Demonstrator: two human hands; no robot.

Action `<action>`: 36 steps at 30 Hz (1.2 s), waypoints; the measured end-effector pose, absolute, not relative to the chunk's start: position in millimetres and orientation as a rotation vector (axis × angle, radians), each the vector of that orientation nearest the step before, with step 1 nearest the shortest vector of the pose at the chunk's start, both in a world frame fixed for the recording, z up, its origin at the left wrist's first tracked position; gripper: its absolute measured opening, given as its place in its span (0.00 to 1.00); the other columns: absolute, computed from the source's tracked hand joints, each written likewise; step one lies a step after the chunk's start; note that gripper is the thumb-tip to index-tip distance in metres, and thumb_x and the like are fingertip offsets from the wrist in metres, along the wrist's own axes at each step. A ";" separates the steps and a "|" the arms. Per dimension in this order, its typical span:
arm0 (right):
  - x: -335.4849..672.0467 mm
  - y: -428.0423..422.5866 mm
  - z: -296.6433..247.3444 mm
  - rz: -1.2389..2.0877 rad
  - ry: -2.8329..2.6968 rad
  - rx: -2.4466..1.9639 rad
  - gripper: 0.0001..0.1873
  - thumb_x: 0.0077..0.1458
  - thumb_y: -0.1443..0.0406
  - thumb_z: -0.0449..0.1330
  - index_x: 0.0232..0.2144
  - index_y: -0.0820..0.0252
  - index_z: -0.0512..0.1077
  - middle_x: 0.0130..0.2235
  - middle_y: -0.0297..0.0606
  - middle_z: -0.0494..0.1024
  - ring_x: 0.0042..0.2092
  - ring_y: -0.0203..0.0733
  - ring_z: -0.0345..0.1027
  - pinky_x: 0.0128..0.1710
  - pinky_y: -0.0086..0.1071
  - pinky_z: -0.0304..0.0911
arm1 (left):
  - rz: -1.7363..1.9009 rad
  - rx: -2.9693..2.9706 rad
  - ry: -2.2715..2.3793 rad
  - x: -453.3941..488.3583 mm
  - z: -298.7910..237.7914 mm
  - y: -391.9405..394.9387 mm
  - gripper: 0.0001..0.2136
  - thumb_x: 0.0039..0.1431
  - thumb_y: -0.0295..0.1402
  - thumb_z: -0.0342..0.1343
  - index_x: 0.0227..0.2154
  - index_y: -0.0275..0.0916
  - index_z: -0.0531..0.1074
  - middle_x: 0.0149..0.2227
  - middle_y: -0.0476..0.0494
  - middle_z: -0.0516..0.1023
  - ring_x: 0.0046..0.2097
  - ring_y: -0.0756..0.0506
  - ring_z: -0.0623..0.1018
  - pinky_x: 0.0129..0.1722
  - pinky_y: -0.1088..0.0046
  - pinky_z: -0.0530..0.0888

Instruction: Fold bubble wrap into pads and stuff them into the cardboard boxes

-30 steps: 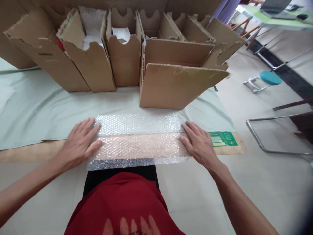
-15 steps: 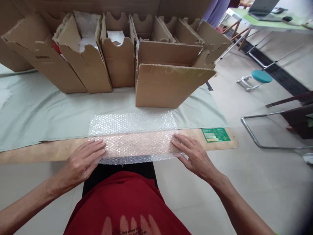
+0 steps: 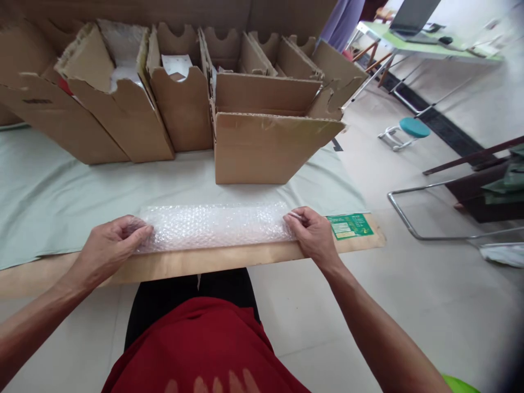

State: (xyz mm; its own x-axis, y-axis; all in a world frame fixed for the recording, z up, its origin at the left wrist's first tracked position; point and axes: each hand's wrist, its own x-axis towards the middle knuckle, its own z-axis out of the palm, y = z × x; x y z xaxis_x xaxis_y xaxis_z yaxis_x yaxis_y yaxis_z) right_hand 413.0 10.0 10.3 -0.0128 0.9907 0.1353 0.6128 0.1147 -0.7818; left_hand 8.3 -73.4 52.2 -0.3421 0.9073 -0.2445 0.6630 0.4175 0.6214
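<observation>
A sheet of clear bubble wrap (image 3: 216,226) lies folded into a long narrow strip near the table's front edge. Its near edge is turned up and over toward the far side. At the strip's left end, my left hand (image 3: 118,237) pinches the wrap between thumb and fingers. My right hand (image 3: 309,232) grips the right end in the same way, fingers curled under. Both hands rest low, close to the tabletop.
Behind the wrap stand several cardboard file-style boxes (image 3: 270,147) on a pale green cloth (image 3: 176,183). A green label (image 3: 350,225) lies on the wooden table edge at right. On the floor, a blue-topped stool (image 3: 414,127) stands before a desk with a laptop (image 3: 413,22).
The near edge of the bubble wrap has been folded away from me, making the strip narrower. My hands went from lying flat on it to pinching its two ends.
</observation>
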 end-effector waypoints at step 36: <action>380.1 -13.2 15.3 0.266 -2.662 -1.039 0.19 0.71 0.58 0.53 0.58 0.54 0.75 0.65 0.49 0.72 0.61 0.57 0.69 0.57 0.51 0.64 | 0.089 2.607 1.520 78.1 -4.4 -67.4 0.31 0.70 0.51 0.50 0.71 0.44 0.61 0.75 0.33 0.54 0.76 0.26 0.52 0.71 0.36 0.43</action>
State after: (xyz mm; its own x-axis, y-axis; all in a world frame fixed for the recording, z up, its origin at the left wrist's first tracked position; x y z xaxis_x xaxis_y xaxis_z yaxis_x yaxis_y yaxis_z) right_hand 380.1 -13.2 15.3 -0.7058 0.6844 0.1829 0.6347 0.7256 -0.2660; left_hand 78.1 -67.4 -4.4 0.4933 0.8698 -0.0113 0.8626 -0.4874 0.1355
